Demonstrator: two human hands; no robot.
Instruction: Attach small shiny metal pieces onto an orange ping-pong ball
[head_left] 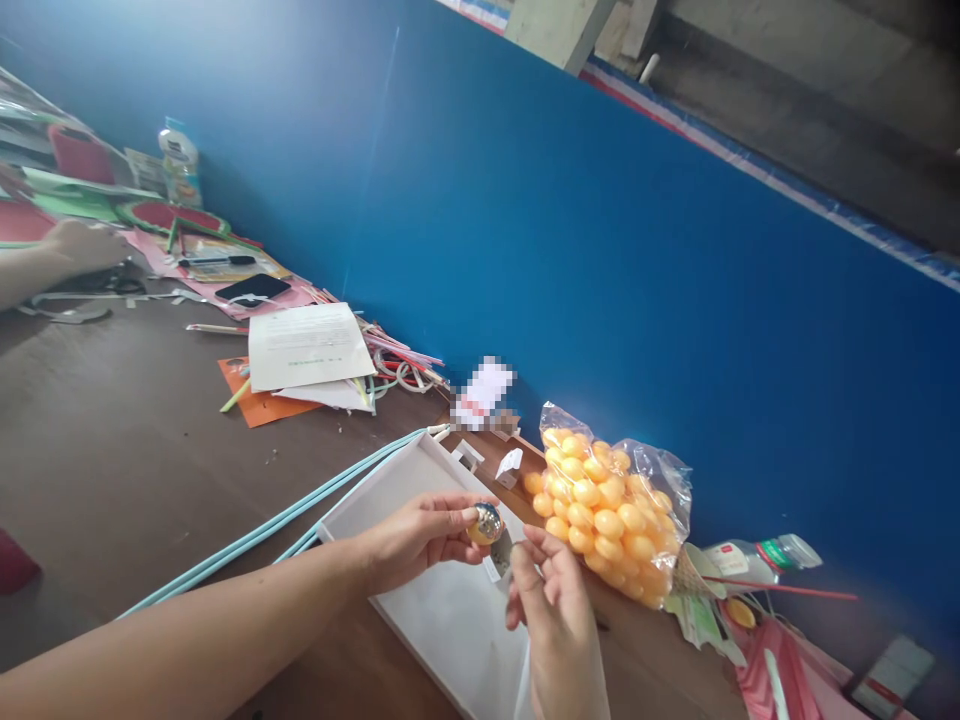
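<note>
My left hand (420, 540) pinches a small orange ball partly covered in shiny silver (486, 523) between thumb and fingers. My right hand (551, 590) is just right of it, fingers curled and pinched near the ball on a small silvery scrap that I cannot make out. Both hands hover over a white flat bag or box (442, 600) with light blue ribbon handles (300, 515). A clear plastic bag full of orange balls (607, 515) lies right beside the hands, against the blue wall.
A brown table (112, 440) runs along a blue wall (600, 250). White papers (307, 345) on orange card, straws, a black phone (253, 288) and craft scraps lie further back. Another person's hand (79, 245) rests at the far left. A bottle (178, 160) stands behind it.
</note>
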